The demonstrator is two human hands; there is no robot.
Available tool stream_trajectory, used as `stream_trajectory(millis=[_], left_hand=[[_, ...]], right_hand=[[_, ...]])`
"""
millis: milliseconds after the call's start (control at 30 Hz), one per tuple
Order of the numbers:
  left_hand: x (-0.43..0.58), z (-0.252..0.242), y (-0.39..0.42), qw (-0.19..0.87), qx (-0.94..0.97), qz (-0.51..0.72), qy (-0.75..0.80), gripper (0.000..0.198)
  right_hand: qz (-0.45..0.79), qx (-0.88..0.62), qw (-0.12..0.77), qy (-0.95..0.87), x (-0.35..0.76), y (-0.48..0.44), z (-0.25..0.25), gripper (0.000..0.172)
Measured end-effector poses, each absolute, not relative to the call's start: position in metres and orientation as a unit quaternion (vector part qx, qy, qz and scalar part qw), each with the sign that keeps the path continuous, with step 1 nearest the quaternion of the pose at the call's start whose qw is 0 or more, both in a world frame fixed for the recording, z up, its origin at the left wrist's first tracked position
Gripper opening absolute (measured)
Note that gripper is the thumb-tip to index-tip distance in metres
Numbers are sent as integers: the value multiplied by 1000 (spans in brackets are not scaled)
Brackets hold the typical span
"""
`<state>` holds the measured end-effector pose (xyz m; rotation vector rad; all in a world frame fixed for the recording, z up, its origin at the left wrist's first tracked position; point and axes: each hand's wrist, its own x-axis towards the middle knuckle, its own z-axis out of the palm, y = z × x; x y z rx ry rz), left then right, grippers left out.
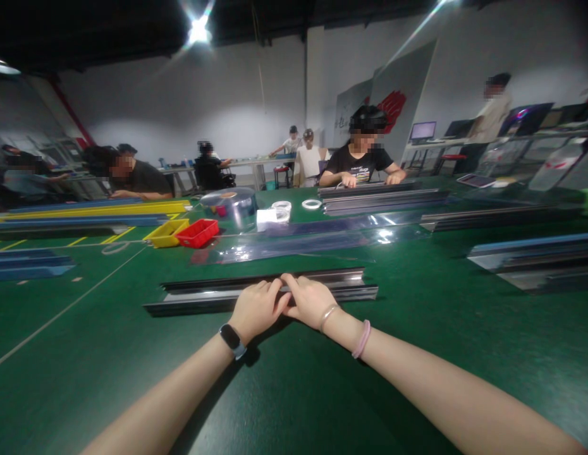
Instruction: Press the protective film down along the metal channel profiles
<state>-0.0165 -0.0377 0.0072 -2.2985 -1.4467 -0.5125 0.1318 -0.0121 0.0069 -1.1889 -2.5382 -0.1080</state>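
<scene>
Mostly, a green table (85, 392) fills the near scene, its near edge out of view. At the left, a blue strip (28, 265) is cut off by the edge of view, with a long yellow strip (104, 209) farther back. Next, a yellow tray (167, 234) sits beside a red tray (199, 234), their insides hard to make out. Near the middle, a black channel (199, 296) lies lengthwise from left to right, partly covered by two hands. The left hand (258, 308), a watch (231, 338) at its wrist, bends over the channel; the right hand (310, 302) meets it at the fingers. Whether either grips the channel or only rests on it, I cannot tell. Beyond lie glossy clear sheets (294, 246), their overlapping edges unclear. Far right of these sits a person (360, 161). At the right, blurred blue and dark strips (550, 262) run out of view.
</scene>
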Motion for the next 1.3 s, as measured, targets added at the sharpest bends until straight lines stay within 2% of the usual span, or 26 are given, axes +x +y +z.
stream_trajectory(millis=[133,333,533,733,933,1133,1300], left_hand=[[-17,7,-38,177,-813,-202,-516,27],[-17,7,-39,181,-814,-189,-518,26],[-17,6,-40,181,-809,-213,-517,25],[-17,6,-39,192,-814,-198,-512,24],[-16,6,-40,190,-813,-208,-510,23],[-16,5,-39,191,-813,-212,-507,23],[-16,6,-39,180,-813,-221,-507,23]], right_hand=[[-30,-418,186,-889,132,-13,6,57],[-39,-408,176,-895,132,-12,5,46],[-27,-412,210,-886,131,-13,5,56],[-28,-414,185,-891,131,-12,4,46],[-33,-404,208,-890,132,-12,3,49],[-52,-396,171,-901,131,-12,5,45],[-53,-398,184,-897,131,-14,7,43]])
